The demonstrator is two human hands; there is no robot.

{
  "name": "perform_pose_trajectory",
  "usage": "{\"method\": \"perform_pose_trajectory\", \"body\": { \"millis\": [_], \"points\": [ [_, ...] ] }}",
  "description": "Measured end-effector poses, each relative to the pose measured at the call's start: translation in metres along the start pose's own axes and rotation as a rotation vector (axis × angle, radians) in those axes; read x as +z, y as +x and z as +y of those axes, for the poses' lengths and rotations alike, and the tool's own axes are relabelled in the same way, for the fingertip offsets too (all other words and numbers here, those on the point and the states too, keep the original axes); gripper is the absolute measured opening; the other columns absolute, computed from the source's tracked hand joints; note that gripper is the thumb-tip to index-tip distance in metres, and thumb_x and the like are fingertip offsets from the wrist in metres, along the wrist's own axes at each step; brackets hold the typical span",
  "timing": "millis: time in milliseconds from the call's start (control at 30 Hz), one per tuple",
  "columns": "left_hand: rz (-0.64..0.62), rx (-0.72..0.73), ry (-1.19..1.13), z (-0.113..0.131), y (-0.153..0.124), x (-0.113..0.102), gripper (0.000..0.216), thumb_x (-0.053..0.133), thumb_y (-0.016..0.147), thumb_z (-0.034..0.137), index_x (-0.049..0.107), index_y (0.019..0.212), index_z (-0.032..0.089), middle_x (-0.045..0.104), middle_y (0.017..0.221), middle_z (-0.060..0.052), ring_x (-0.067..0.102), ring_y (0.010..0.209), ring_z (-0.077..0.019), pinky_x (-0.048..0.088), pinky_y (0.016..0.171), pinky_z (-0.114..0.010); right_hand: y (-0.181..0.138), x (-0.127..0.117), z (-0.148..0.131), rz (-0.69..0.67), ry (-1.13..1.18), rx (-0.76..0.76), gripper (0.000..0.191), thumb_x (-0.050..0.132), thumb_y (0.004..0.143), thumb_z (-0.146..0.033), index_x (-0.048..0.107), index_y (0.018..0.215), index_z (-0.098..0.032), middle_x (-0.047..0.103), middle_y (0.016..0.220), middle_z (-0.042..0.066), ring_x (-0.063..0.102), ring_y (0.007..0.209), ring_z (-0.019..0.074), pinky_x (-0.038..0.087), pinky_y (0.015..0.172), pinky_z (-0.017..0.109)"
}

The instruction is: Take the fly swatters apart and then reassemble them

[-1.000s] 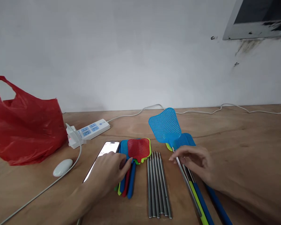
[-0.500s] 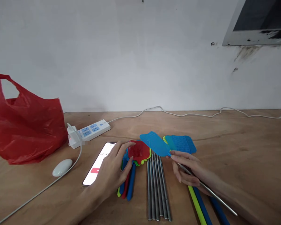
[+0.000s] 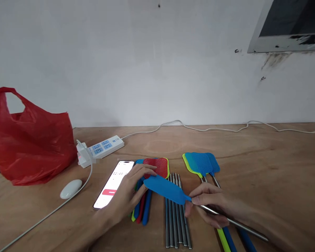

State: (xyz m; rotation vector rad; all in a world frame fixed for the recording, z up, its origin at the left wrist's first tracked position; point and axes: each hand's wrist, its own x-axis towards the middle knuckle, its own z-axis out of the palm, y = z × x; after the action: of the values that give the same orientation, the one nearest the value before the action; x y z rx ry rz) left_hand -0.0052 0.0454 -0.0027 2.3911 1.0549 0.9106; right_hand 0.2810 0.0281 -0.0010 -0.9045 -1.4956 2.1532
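Observation:
A blue fly swatter head (image 3: 166, 189) joined to a thin metal rod (image 3: 248, 229) lies slanted across the middle of the view. My right hand (image 3: 208, 203) is closed around the rod just behind the head's neck. The far end of the head sits between the thumb and fingers of my left hand (image 3: 132, 187). Under that hand lies a pile of loose swatter heads, a red one (image 3: 161, 167) on top, with coloured handles (image 3: 147, 206) below. Several bare metal rods (image 3: 176, 224) lie side by side between my hands.
Swatters with rods and blue and yellow-green heads (image 3: 202, 161) lie at the right. To the left are a phone (image 3: 111, 185) showing a timer, a white mouse (image 3: 70, 189), a power strip (image 3: 105, 147) and a red plastic bag (image 3: 36, 147). A white cable (image 3: 204, 130) runs along the wall.
My right hand has lowered the blue head towards me and to the left. Its end has come between my left thumb and fingers, which were apart from it before.

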Motion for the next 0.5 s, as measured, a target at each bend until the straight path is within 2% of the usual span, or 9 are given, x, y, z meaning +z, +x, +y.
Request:
{"method": "perform_pose_trajectory", "body": {
  "millis": [200, 267, 367, 433, 500],
  "points": [
    [0.002, 0.013, -0.078, -0.004, 0.001, 0.000, 0.020, 0.044, 0.099, 0.024, 0.059, 0.113, 0.024, 0.067, 0.116, -0.007, 0.061, 0.110, -0.0238, 0.048, 0.094, -0.037, -0.008, 0.003, -0.011, 0.035, -0.158, 0.002, 0.038, 0.057, 0.089, -0.047, 0.070, 0.079, -0.014, 0.042, 0.041, -0.009, 0.026, 0.031, 0.0054, 0.020, 0.036, 0.022],
    [-0.004, -0.026, -0.098, -0.002, 0.003, 0.001, 0.017, 0.046, 0.099, 0.028, 0.062, 0.098, 0.022, 0.070, 0.102, -0.006, 0.064, 0.098, -0.0222, 0.050, 0.086, -0.035, -0.010, 0.006, -0.012, 0.077, -0.251, 0.001, 0.038, 0.054, 0.090, -0.049, 0.069, 0.079, -0.015, 0.041, 0.042, -0.008, 0.028, 0.033, 0.0062, 0.020, 0.037, 0.023],
    [-0.079, -0.227, -0.283, 0.003, 0.007, 0.002, 0.035, 0.047, 0.099, 0.042, 0.051, 0.071, 0.021, 0.064, 0.068, 0.000, 0.062, 0.065, -0.0159, 0.049, 0.061, -0.027, -0.013, 0.011, -0.011, 0.203, -0.507, -0.053, 0.035, 0.049, 0.093, -0.044, 0.067, 0.080, -0.017, 0.038, 0.046, -0.008, 0.030, 0.039, 0.0082, 0.022, 0.041, 0.024],
    [-0.185, -0.408, -0.485, 0.004, 0.009, 0.003, 0.041, 0.045, 0.098, 0.052, 0.048, 0.070, 0.021, 0.059, 0.056, 0.003, 0.057, 0.049, -0.0128, 0.045, 0.048, -0.023, -0.014, 0.013, -0.007, 0.319, -0.810, -0.178, 0.034, 0.046, 0.095, -0.037, 0.064, 0.073, -0.019, 0.037, 0.049, -0.006, 0.032, 0.046, 0.0099, 0.022, 0.046, 0.026],
    [-0.224, -0.536, -0.602, 0.002, 0.010, 0.002, 0.044, 0.045, 0.096, 0.059, 0.052, 0.077, 0.020, 0.058, 0.049, 0.004, 0.053, 0.041, -0.0120, 0.043, 0.041, -0.021, -0.015, 0.012, -0.002, 0.458, -1.121, -0.320, 0.034, 0.044, 0.095, -0.030, 0.060, 0.068, -0.019, 0.041, 0.054, -0.003, 0.036, 0.051, 0.0117, 0.021, 0.051, 0.028]
  ]
}}
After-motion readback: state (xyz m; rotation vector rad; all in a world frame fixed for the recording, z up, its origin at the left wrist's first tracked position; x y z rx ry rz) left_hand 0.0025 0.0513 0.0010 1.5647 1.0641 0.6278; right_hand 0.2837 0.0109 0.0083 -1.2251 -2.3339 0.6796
